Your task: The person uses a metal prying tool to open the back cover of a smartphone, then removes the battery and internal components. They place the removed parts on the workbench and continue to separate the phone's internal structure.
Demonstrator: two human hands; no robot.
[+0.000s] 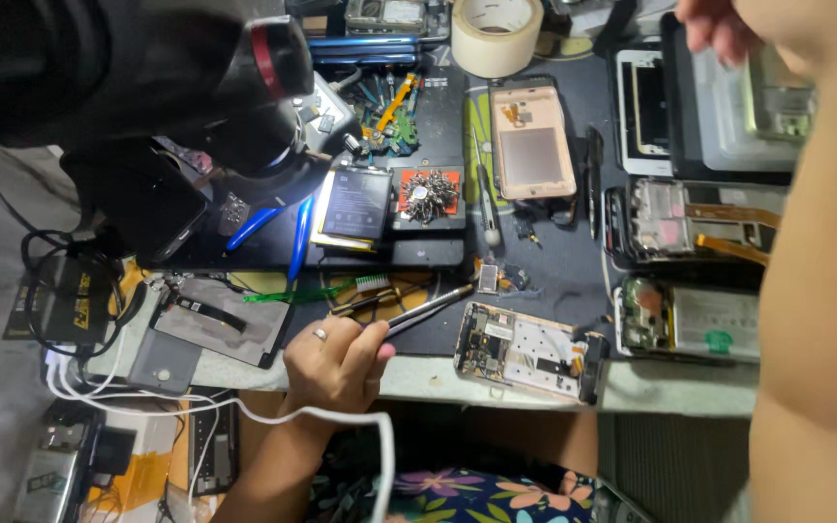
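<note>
One tape roll [496, 34], one tweezers [428, 308], two blue-handled tools [278, 228] (pliers perhaps).

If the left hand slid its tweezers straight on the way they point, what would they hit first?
Probably the small loose chip just past the tips of the tweezers held in the left hand, up and to the right on the dark mat. Depth is hard to judge.

head cam | looks steeply down | close over workbench [535, 383]
</note>
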